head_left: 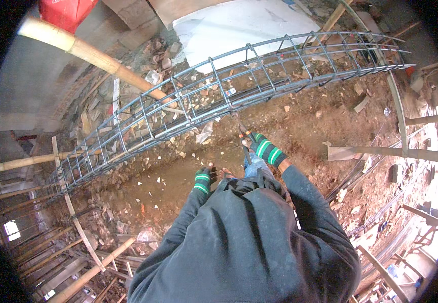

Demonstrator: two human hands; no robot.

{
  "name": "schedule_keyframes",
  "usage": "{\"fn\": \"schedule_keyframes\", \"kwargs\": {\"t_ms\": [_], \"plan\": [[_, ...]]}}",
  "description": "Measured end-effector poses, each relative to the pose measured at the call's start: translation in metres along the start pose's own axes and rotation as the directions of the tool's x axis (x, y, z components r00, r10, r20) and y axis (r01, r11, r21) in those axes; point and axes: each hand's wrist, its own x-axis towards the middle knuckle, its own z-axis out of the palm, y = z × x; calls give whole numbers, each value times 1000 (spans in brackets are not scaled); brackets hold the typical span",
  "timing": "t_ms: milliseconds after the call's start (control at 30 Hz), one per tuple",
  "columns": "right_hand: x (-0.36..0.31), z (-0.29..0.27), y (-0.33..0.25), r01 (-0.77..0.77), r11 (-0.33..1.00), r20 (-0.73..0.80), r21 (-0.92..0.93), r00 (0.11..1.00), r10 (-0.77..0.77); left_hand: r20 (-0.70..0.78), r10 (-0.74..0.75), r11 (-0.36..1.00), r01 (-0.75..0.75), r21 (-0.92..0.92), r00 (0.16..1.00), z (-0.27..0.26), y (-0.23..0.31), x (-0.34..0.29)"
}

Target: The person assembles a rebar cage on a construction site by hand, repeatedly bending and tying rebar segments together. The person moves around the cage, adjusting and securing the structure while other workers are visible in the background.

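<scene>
A long steel rebar cage (224, 93) runs across in front of me, its bars joined by square stirrups. My right hand (264, 148), in a black fingerless glove with green stripes, is closed around the dark and orange handles of pincers (242, 134). Their jaws point at the cage's near lower bar and seem to meet it; whether they grip a tie wire is too small to tell. My left hand (204, 178), gloved alike, hangs low, apart from the cage, fingers partly visible and loosely apart. I see nothing in it.
Bamboo poles (95, 58) and wooden supports (70, 207) stand around the cage. A white sheet (239, 28) lies beyond it, and a red object (67, 14) is at the upper left. Rubble and scraps are scattered over the brown dirt ground (178, 166). Boards (385, 153) lie to the right.
</scene>
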Motion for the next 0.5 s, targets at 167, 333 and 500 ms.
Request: {"fn": "schedule_keyframes", "kwargs": {"t_ms": [167, 333, 500], "plan": [[-8, -3, -6, 0, 994, 27, 113, 1000, -3, 6, 11, 1000, -11, -5, 1000, 10, 15, 2], [-3, -9, -11, -43, 990, 91, 135, 995, 31, 110, -3, 982, -17, 190, 994, 38, 41, 16], [-9, -17, -12, -292, 826, 323, 482, 936, 142, 333, 270, 899, -360, 250, 904, 100, 72, 33]]}}
